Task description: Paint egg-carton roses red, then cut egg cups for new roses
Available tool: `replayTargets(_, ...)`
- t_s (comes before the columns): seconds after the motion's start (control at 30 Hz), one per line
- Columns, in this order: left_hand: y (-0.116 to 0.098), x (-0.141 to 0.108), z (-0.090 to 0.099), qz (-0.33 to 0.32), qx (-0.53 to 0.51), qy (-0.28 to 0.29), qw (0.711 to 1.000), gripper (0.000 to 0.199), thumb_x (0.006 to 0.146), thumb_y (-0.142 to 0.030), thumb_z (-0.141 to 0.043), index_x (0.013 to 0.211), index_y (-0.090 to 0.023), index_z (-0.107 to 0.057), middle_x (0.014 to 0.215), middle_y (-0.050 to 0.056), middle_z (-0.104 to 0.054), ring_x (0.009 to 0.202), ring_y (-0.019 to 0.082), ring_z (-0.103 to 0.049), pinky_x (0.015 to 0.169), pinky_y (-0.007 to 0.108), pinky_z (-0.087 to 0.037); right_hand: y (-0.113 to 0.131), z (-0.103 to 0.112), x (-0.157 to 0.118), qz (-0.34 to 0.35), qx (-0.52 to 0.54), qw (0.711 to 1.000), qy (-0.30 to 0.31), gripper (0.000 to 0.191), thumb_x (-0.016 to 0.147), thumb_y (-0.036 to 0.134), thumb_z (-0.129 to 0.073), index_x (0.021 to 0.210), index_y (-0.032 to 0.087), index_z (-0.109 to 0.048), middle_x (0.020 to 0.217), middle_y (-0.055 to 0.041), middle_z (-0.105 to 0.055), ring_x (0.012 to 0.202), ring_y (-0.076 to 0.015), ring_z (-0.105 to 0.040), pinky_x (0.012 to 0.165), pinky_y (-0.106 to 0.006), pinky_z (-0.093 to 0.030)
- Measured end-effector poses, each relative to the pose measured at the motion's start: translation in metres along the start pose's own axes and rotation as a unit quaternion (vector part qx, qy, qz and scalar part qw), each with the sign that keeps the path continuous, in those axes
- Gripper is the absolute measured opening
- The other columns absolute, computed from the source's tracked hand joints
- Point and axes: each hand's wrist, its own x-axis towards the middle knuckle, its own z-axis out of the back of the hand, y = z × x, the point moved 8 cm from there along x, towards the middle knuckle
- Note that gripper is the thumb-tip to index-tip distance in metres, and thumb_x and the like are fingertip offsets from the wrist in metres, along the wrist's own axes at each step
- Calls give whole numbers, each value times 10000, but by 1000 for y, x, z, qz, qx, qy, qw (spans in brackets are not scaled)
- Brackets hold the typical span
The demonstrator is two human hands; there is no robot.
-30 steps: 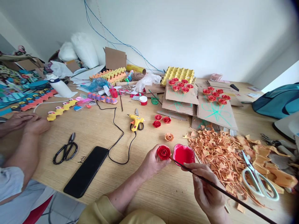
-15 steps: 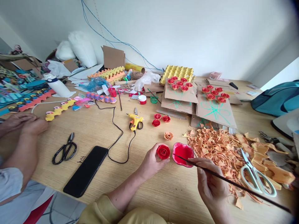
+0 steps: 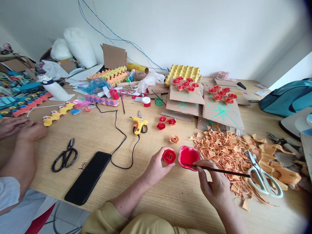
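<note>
red rose | in left hand | scribble beside phone unreadable

The paintbrush tip, no longer at the right edge of the red rose, is now over the red paint dish, its handle swung farther from the near edge in the right hand.

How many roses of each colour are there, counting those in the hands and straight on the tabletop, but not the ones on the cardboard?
Red roses: 4 (1 in the left hand, 3 on the tabletop)
Orange rose: 1 (on the tabletop)
Total: 5
</note>
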Motion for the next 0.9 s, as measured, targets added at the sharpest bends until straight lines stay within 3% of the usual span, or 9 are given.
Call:
replayTargets(0.2, -3, 0, 1, 12, 3, 4, 1000, 394, 775, -109, -733, 1133, -205, -599, 1107, 51, -734, 1012, 206, -692, 933, 309, -526, 0, -2, 0, 9, 7, 1000, 5, 135, 991, 148, -532, 1066, 229, -610, 904, -57, -708, 825, -206, -721, 716, -320, -592)
replayTargets(0.4, -2, 0, -2, 21, -3, 15, 1000, 390, 773, -119, -731, 1130, -204, -598, 1108, 54, -736, 1012, 211, -693, 933, 313, -521, -2, 13, -12, 2, 128, 989, -79, 263, 937, 45, -533, 1135, 208, -594, 1011, -100, -719, 947, -227, -727, 759, -362, -619)
replayTargets(0.5, -1, -1, -4, 28, -8, 21, 999, 373, 772, -118, -718, 1118, -199, -604, 1087, 50, -735, 1013, 212, -688, 927, 310, -513, 7, 8, -17, 37, 172, 983, -56, 322, 928, 23, -523, 1190, 200, -584, 1107, -126, -725, 999, -230, -736, 780, -375, -638)
replayTargets(0.67, 0, 0, -4, 28, -16, 22, 999, 340, 794, -151, -724, 1108, -195, -603, 1062, 42, -728, 989, 199, -679, 911, 295, -508, 21, -7, -18, 85, 124, 988, 32, 305, 937, 52, -539, 1199, 198, -589, 1175, -150, -733, 1077, -232, -736, 846, -380, -644)
replayTargets(0.9, -1, 0, -1, 35, -20, 10, 999, 312, 780, -159, -742, 1061, -197, -613, 1026, 41, -723, 951, 201, -670, 871, 288, -507, 23, -6, -16, 89, 115, 989, 36, 303, 922, 44, -541, 1185, 184, -594, 1151, -155, -742, 1026, -225, -751, 815, -350, -646)
